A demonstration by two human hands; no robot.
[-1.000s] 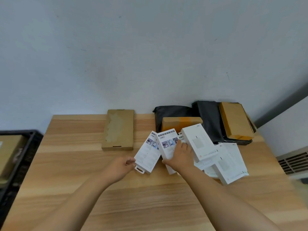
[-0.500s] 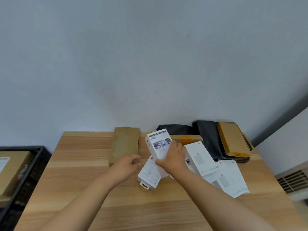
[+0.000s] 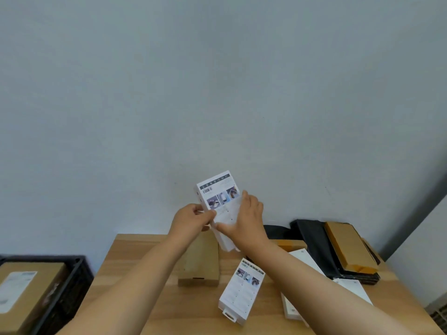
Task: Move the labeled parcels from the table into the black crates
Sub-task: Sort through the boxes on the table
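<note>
Lifted since a second ago: white box (image 3: 219, 199) is off the table (image 3: 145, 308), now held up between both hands against the wall. Left hand (image 3: 191, 220) grips its left edge, fingers curled; right hand (image 3: 248, 220) clasps the right side, thumb across the front. Below the right hand a second white box (image 3: 242, 290) lies flat, cardboard box (image 3: 199, 262) below the left. Crate (image 3: 70, 279) far left of the left arm, a labeled parcel (image 3: 26, 291) inside.
</note>
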